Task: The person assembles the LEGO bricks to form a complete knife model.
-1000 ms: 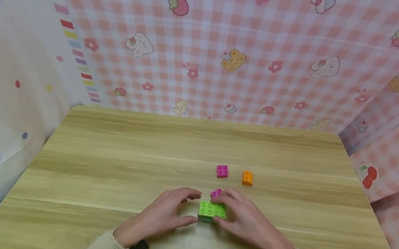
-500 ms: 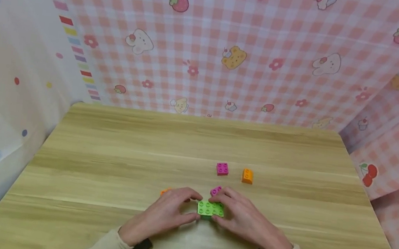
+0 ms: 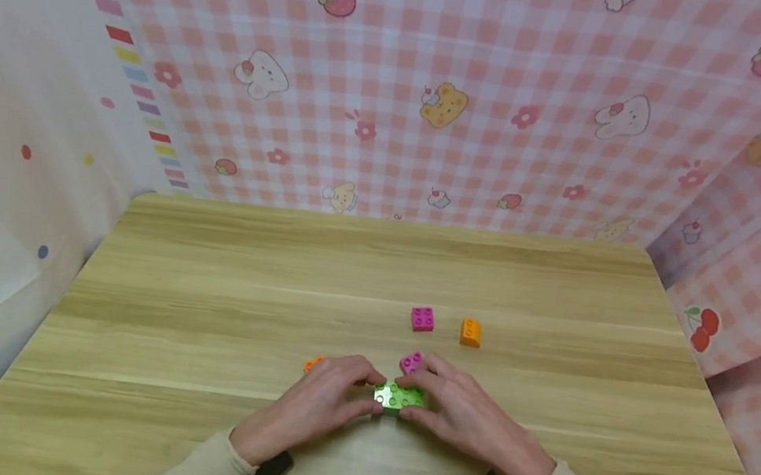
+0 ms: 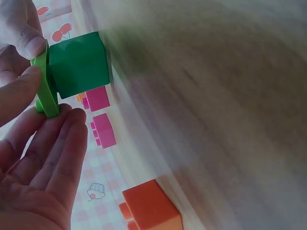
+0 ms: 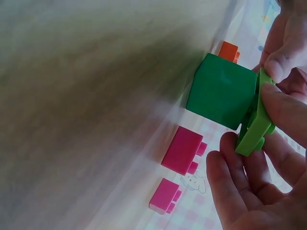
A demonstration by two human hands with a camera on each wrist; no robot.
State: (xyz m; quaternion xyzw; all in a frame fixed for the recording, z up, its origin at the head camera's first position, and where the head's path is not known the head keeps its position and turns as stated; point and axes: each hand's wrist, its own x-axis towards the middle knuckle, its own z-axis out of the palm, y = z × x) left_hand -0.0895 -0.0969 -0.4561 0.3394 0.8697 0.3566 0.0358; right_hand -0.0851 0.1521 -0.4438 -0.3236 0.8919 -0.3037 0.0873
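A thin light green building brick (image 3: 396, 396) with two rows of studs lies over a dark green block (image 5: 223, 91), which stands on the table. The wrist views show the light green piece tilted, with a narrow gap between it and the block along part of its length. My left hand (image 3: 325, 397) pinches its left end between thumb and fingers. At the right end, my right hand (image 3: 469, 415) holds it the same way. A pink brick (image 3: 411, 362) lies just behind the right fingers, partly covered by them. An orange brick (image 4: 151, 208) sits beyond the left hand's knuckles.
Farther back on the wooden table (image 3: 206, 264) are a magenta brick (image 3: 423, 319) and an orange brick (image 3: 471, 333) with a sloped or rounded side. A pink checked cloth (image 3: 396, 113) hangs behind the table. Dark wrist cameras sit under both wrists.
My left hand has closed in on the left end of the light green brick and now pinches it. The brick has shifted slightly left, with my right hand following.
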